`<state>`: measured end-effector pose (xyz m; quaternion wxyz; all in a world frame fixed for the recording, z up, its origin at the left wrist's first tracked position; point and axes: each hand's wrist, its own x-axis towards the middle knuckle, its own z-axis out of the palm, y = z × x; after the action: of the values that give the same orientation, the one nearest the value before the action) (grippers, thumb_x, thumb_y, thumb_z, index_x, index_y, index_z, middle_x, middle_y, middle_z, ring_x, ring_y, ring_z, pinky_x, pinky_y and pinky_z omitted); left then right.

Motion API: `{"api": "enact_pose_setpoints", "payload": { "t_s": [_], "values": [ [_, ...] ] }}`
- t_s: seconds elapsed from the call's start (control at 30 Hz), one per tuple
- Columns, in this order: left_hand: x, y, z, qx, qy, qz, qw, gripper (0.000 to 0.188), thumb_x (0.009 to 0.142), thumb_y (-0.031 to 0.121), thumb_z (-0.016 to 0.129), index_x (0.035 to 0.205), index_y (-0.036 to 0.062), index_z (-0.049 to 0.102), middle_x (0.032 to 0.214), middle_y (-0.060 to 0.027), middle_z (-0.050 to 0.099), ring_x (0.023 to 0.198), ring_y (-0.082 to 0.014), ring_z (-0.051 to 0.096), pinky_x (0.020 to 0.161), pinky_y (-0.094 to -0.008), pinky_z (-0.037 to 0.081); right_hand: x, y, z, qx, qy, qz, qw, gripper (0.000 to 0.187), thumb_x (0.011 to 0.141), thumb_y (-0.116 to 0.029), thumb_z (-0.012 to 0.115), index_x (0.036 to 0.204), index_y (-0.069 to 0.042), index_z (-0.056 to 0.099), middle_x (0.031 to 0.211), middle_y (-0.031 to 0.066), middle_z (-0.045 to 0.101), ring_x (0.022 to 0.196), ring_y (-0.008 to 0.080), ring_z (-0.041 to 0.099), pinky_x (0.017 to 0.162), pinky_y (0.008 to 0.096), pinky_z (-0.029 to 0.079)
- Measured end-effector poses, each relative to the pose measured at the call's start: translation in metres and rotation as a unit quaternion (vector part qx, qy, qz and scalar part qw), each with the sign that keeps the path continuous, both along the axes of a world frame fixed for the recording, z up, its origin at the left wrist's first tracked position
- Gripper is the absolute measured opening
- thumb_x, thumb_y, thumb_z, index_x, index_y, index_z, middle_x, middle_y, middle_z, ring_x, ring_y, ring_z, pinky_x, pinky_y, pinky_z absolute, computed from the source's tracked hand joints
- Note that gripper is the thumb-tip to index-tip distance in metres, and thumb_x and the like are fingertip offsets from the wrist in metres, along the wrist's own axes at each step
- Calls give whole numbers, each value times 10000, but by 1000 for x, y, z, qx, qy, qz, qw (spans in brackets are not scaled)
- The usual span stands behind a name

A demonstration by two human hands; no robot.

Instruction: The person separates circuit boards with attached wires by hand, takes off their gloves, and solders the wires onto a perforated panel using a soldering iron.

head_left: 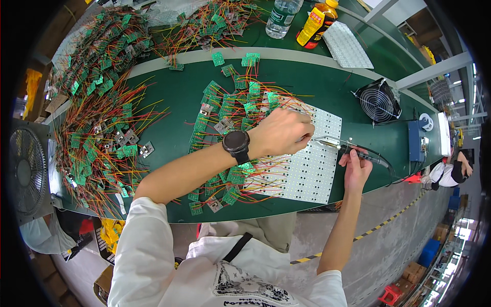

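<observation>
My right hand (356,168) is wrapped round a soldering iron (369,156) with a black cable and a thin metal guide along its tip. That tip reaches left over a white board (316,176) covered in rows of small dots. Just left of the tip is my left hand (286,130), its fingers pinched together above the board; what they hold is hidden. Under and beside my left forearm lie rows of small green circuit boards (198,134) with red and yellow wires. Several wire ends lie across the board's left part.
A big heap of wired circuit boards (89,148) covers the table's left side, with more at the back. A small black fan (377,102) and a blue box (417,141) stand at right. A water bottle (281,19), a yellow-labelled bottle (316,25) and another white board (349,45) are behind.
</observation>
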<state>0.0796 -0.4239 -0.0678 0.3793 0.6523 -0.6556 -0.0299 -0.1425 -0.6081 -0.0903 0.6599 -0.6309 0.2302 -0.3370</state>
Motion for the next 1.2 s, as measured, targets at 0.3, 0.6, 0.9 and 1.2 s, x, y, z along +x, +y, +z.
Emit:
{"api": "enact_pose_setpoints", "payload": {
  "t_s": [0.3, 0.6, 0.9, 1.2],
  "values": [
    [0, -1, -6, -13, -19, 11, 1000, 68, 778, 119, 651, 797, 56, 634, 778, -78, 610, 692, -289, 620, 589, -421, 486, -1, 3, 1, -25, 21, 23, 999, 218, 935, -89, 622, 1088, 62, 586, 812, 103, 639, 613, 179, 593, 579, 291, 465],
    [1, -1, -6, -5, -13, 10, 1000, 69, 775, 114, 647, 788, 48, 633, 784, -79, 614, 698, -291, 622, 591, -423, 489, -2, 1, -2, -18, 10, 21, 1000, 238, 911, -53, 639, 1110, 67, 585, 787, 128, 656, 608, 186, 627, 560, 277, 493],
    [2, -1, -6, -6, -7, 9, 1000, 70, 773, 113, 648, 786, 45, 633, 787, -83, 619, 704, -296, 623, 594, -424, 490, -1, 2, 0, -15, 16, 21, 1000, 237, 911, -63, 645, 1104, 66, 595, 781, 132, 662, 608, 182, 627, 567, 274, 497],
    [1, -1, -7, -1, -9, 8, 1000, 63, 771, 106, 647, 771, 45, 631, 778, -89, 614, 699, -296, 619, 590, -427, 487, -1, 3, 1, -21, 20, 21, 999, 242, 914, -63, 643, 1114, 63, 590, 784, 130, 665, 614, 179, 631, 569, 271, 493]
  ]
}}
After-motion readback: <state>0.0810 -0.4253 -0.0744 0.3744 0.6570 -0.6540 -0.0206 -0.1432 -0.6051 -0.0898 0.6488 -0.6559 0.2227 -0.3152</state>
